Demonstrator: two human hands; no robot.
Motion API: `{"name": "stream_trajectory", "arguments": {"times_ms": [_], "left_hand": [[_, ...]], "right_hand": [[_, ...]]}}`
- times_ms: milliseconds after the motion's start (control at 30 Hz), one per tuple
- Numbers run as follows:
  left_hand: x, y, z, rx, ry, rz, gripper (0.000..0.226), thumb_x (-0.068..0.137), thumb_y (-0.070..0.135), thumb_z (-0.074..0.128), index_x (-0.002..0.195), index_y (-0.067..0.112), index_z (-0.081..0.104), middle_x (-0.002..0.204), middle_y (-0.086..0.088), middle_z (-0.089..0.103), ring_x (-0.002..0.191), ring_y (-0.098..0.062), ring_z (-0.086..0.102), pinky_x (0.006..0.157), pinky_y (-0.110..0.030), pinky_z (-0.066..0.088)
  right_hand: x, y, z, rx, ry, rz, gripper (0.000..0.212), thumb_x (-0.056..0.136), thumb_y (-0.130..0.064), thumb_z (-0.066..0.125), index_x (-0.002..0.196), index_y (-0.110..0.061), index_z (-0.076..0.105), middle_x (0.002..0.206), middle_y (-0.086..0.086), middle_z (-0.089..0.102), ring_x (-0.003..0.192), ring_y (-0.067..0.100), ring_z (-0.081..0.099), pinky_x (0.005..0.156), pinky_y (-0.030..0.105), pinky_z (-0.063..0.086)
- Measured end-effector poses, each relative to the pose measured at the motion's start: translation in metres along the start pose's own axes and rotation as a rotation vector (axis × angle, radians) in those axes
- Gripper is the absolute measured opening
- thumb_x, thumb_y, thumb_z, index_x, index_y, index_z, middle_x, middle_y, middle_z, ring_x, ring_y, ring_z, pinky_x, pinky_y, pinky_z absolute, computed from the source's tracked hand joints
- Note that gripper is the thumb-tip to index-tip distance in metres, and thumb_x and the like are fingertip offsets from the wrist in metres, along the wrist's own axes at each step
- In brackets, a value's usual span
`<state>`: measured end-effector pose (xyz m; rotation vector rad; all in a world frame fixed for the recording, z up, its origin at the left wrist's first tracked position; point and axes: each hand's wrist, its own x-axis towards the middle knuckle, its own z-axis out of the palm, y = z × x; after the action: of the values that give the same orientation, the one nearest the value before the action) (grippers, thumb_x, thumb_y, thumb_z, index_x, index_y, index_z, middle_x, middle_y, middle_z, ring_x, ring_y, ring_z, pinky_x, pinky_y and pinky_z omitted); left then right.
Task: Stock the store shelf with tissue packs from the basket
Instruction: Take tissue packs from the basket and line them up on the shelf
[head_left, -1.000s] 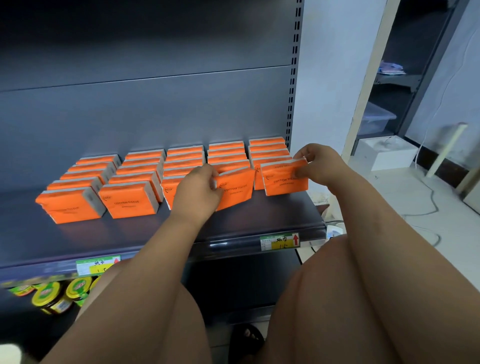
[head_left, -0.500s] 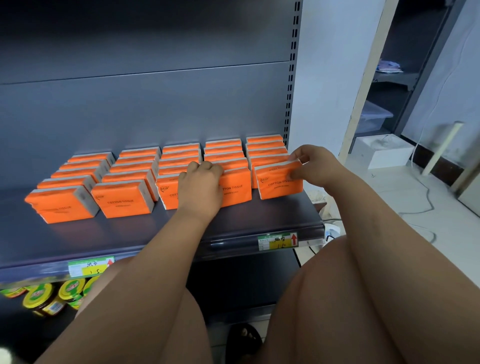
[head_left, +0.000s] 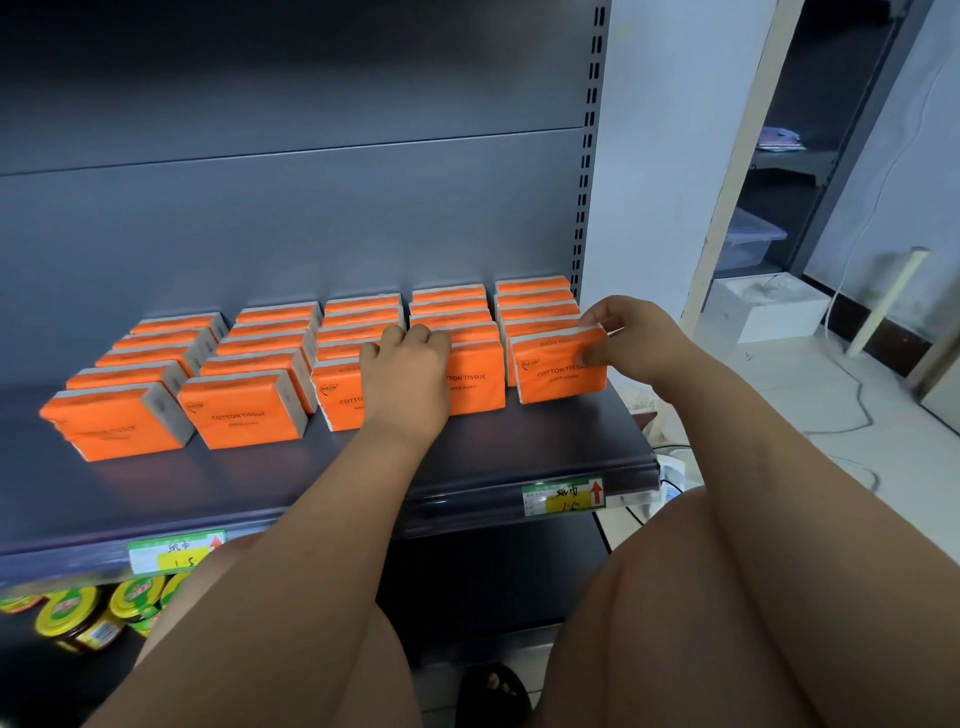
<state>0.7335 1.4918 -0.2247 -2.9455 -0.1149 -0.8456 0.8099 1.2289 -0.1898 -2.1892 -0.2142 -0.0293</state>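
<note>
Five tissue-pack rows (head_left: 244, 410) on shelf (head_left: 519, 452), stocking likely near done; left hand (head_left: 405, 387) fingers (head_left: 415, 336) curled on mid-shelf pack (head_left: 478, 379), right hand (head_left: 636, 338) pinching right-end pack (head_left: 556, 376); basket unseen.

You can read "COTTON TISSUE" in dark print on the orange second-column front pack (head_left: 241, 415); the smaller line beneath is too fine to read. On the fourth-column front pack (head_left: 475, 376) your left hand (head_left: 405, 384) hides the start, leaving "TTON TISSUE". Your right hand (head_left: 631, 338) cuts off the last letters on the rightmost front pack (head_left: 558, 371). On the shelf edge (head_left: 467, 506), the left price tag (head_left: 174, 553) bears handwriting and what looks like "1.5" on yellow. The right price tag (head_left: 563, 496) carries a red up-arrow and an unclear scrawl.
</note>
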Motion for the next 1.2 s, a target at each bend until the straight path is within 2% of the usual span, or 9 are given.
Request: {"name": "stream_trajectory", "arguments": {"times_ms": [100, 200, 300, 433, 500, 767, 967, 1067, 1200], "left_hand": [[0.0, 0.003, -0.002, -0.009, -0.009, 0.003, 0.038, 0.078, 0.005, 0.063, 0.114, 0.015, 0.068, 0.109, -0.006, 0.067, 0.104, -0.034, 0.054, 0.078, -0.041, 0.034], [0.001, 0.01, -0.004, -0.047, 0.003, 0.031, 0.037, 0.081, 0.02, 0.065, 0.118, 0.018, 0.068, 0.113, -0.003, 0.067, 0.108, -0.033, 0.054, 0.082, -0.043, 0.038], [0.0, 0.018, -0.006, -0.101, 0.018, 0.118, 0.039, 0.088, 0.035, 0.061, 0.125, 0.022, 0.065, 0.121, 0.002, 0.066, 0.115, -0.029, 0.052, 0.09, -0.045, 0.04], [-0.005, 0.028, -0.005, -0.152, -0.021, 0.236, 0.049, 0.092, 0.039, 0.058, 0.139, 0.028, 0.058, 0.132, 0.006, 0.063, 0.125, -0.027, 0.048, 0.1, -0.05, 0.04], [-0.006, 0.032, -0.003, -0.148, -0.039, 0.26, 0.051, 0.092, 0.041, 0.059, 0.142, 0.029, 0.056, 0.134, 0.006, 0.061, 0.128, -0.027, 0.046, 0.102, -0.05, 0.038], [-0.008, 0.039, -0.002, -0.108, -0.038, 0.262, 0.055, 0.092, 0.044, 0.061, 0.144, 0.028, 0.054, 0.14, 0.001, 0.056, 0.135, -0.029, 0.041, 0.107, -0.053, 0.036], [-0.007, 0.041, -0.001, -0.089, -0.053, 0.245, 0.058, 0.092, 0.046, 0.061, 0.146, 0.027, 0.052, 0.145, -0.001, 0.054, 0.139, -0.031, 0.039, 0.11, -0.055, 0.034], [-0.008, 0.04, 0.001, -0.101, -0.055, 0.251, 0.059, 0.093, 0.047, 0.059, 0.148, 0.028, 0.05, 0.148, 0.0, 0.051, 0.142, -0.031, 0.036, 0.113, -0.055, 0.032], [-0.01, 0.037, -0.003, -0.184, -0.024, 0.186, 0.063, 0.094, 0.05, 0.054, 0.152, 0.027, 0.044, 0.16, -0.004, 0.04, 0.148, -0.033, 0.033, 0.119, -0.053, 0.029]], "right_hand": [[0.001, 0.0, 0.002, 0.004, 0.015, -0.002, 0.036, 0.078, -0.001, 0.078, 0.105, -0.022, 0.068, 0.11, 0.0, 0.067, 0.103, 0.022, 0.063, 0.087, 0.04, 0.055], [0.002, 0.001, 0.003, 0.018, 0.026, 0.0, 0.037, 0.077, 0.0, 0.078, 0.105, -0.021, 0.069, 0.109, 0.0, 0.067, 0.103, 0.023, 0.064, 0.09, 0.042, 0.056], [0.002, 0.001, 0.007, 0.015, 0.038, -0.005, 0.036, 0.077, -0.002, 0.078, 0.105, -0.023, 0.07, 0.112, 0.0, 0.066, 0.104, 0.023, 0.063, 0.084, 0.036, 0.053], [0.002, -0.002, 0.011, -0.072, 0.102, -0.051, 0.036, 0.08, -0.006, 0.078, 0.109, -0.026, 0.07, 0.117, 0.002, 0.055, 0.101, 0.019, 0.054, 0.067, 0.02, 0.04], [0.002, -0.003, 0.012, -0.122, 0.114, -0.07, 0.038, 0.08, -0.007, 0.078, 0.11, -0.027, 0.07, 0.117, 0.005, 0.051, 0.099, 0.019, 0.052, 0.064, 0.015, 0.036], [0.002, -0.004, 0.02, -0.211, 0.113, -0.073, 0.038, 0.077, 0.003, 0.073, 0.103, -0.025, 0.073, 0.118, 0.005, 0.048, 0.098, 0.018, 0.052, 0.064, 0.015, 0.036], [0.0, -0.009, 0.027, -0.302, 0.133, -0.073, 0.036, 0.082, 0.0, 0.071, 0.106, -0.026, 0.072, 0.12, 0.004, 0.048, 0.112, 0.026, 0.053, 0.084, 0.031, 0.045], [-0.006, -0.015, 0.027, -0.406, 0.147, -0.122, 0.039, 0.082, -0.008, 0.07, 0.117, -0.025, 0.071, 0.127, 0.006, 0.052, 0.124, 0.029, 0.047, 0.092, 0.038, 0.051], [-0.016, -0.029, 0.034, -0.355, 0.123, -0.226, 0.045, 0.091, -0.026, 0.068, 0.135, -0.019, 0.063, 0.138, 0.005, 0.055, 0.132, 0.027, 0.046, 0.103, 0.039, 0.045]]}}
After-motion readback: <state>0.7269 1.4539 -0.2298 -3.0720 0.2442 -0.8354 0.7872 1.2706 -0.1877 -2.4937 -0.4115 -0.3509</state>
